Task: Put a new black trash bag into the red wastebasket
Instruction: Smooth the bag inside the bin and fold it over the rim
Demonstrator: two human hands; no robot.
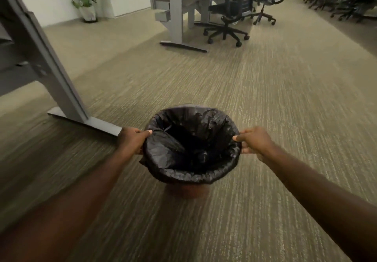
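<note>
Both grips are closed on the rim of the black trash bag: the left hand pinches the folded edge on the left side, thumb laid over the top, and the right hand pinches the opposite edge in the same way. The bag is seated inside the red wastebasket, of which only a blurred reddish strip is seen below the folded plastic. The mouth of the bag is spread open and turned down over the rim nearly all the way round; on the near side the cuff is thick and rumpled, and on the near left a flap hangs loose.

The task is judged to be almost done. The bag is in and the rim is covered; what appears to be left is the tidying of the loose flap and the release of both hands.

Inside the bag, only crumpled black plastic is seen, with the lining not fully pressed to the walls. No rubbish is visible, though the bottom is too dark to be made out. Whether the wastebasket rests on the carpeted floor or is lifted cannot be told.
</note>
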